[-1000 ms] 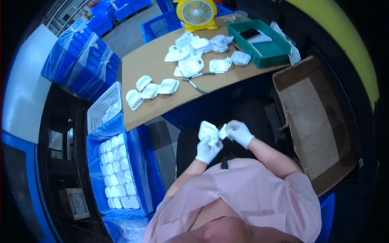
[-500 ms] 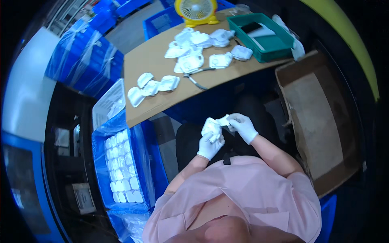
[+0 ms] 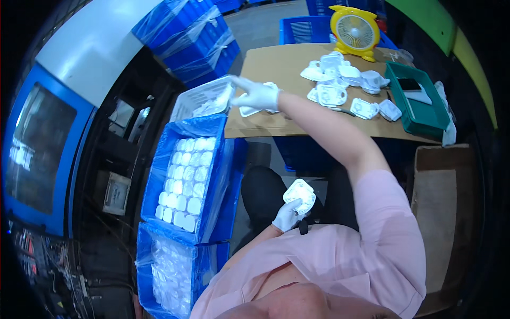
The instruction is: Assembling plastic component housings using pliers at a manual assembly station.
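My gloved left hand (image 3: 287,217) grips a white moulded plastic part (image 3: 298,194) above my lap, its squarish face turned up. My gloved right hand (image 3: 257,97) is stretched across the table's left corner, thumb and fingers apart with nothing between them. Its fingertips are over the near rim of a white plastic basket (image 3: 183,106), which has white scraps in it. Partly behind this hand, a few white parts (image 3: 249,111) lie on the table. Further right sits a heap of similar white parts (image 3: 330,80).
A lined blue crate (image 3: 151,183) holds rows of white parts; another blue crate (image 3: 146,260) with clear plastic adjoins it. On the brown table (image 3: 265,64) stand a yellow fan (image 3: 355,33) and a green tray (image 3: 419,109). A cardboard box (image 3: 425,154) is at right, stacked blue crates (image 3: 186,42) at back left.
My right hand has left the part at my lap and swung far left to the basket, now with nothing in it. My left hand keeps the part. The view has turned left.
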Demonstrator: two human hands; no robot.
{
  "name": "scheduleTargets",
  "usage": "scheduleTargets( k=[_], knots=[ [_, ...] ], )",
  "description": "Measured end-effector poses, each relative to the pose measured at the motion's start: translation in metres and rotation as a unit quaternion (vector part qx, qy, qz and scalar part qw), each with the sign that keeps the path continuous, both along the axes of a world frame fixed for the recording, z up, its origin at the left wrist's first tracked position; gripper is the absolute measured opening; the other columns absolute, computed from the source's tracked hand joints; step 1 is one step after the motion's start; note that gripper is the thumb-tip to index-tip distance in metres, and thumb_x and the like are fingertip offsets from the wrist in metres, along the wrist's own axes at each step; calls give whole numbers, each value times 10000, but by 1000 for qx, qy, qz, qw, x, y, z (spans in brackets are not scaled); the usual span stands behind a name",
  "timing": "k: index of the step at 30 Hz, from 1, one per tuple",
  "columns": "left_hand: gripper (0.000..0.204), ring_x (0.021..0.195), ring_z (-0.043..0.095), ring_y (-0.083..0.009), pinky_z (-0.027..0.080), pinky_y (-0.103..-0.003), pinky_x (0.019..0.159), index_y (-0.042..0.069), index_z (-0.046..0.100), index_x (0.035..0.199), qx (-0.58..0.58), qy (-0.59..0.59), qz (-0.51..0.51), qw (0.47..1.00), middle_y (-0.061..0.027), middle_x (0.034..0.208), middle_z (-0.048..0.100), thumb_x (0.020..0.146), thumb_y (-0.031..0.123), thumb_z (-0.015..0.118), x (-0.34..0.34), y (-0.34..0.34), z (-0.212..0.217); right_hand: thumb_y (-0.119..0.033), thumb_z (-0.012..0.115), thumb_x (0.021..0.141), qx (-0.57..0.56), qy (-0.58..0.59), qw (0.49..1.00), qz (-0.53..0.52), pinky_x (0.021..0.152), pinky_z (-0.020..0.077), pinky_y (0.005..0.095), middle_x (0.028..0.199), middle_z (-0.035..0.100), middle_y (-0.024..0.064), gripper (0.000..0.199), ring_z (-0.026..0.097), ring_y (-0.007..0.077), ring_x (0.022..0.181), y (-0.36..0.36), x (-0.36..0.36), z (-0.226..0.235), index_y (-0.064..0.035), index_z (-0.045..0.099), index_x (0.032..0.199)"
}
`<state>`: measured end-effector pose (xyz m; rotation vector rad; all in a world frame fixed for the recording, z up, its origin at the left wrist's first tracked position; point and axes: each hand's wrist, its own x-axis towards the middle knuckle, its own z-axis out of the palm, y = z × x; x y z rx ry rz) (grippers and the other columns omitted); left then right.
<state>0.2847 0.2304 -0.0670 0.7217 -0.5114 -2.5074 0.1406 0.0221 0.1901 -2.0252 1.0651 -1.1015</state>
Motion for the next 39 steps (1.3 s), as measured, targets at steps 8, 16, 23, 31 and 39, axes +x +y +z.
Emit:
scheduleTargets(
  k=[8,16,23,31,39],
  knots=[
    [441,1022,598,-201,483,-367,846,75,467,1291,-46,-6,25,999,-71,1169,597,869,160,564,4,4,5,-327,555,840,12,137,990,-18,911,444,361,1108,611,176,392,586,305,1038,20,19,-84,-38,606,1100],
    [399,918,615,-210,518,-374,757,48,488,1237,-40,-24,3,999,-91,1069,615,870,187,560,-6,-5,-2,-217,609,810,236,96,956,-146,853,479,320,1006,659,150,283,634,232,931,143,-108,-142,-25,653,1012],
    [469,1004,602,-277,521,-420,803,-16,422,1278,-46,-56,22,997,-154,1176,559,811,-18,464,-23,16,20,-245,672,770,14,200,906,-373,803,475,376,1007,607,149,378,594,289,924,104,-138,-136,-33,595,1074],
    [697,1209,462,-363,509,-533,862,7,325,1356,-40,71,9,997,-176,1328,432,682,-28,501,-2,9,22,-484,597,778,33,414,763,-495,951,284,504,1130,506,146,609,462,313,1087,79,-137,-142,-72,475,1209],
    [796,1294,365,-357,411,-601,955,84,337,1374,8,149,-23,989,-138,1389,389,647,-11,647,-10,7,47,-359,562,851,79,453,805,-374,804,427,436,994,560,148,361,549,329,961,81,-138,-138,-73,525,1067]
  ],
)
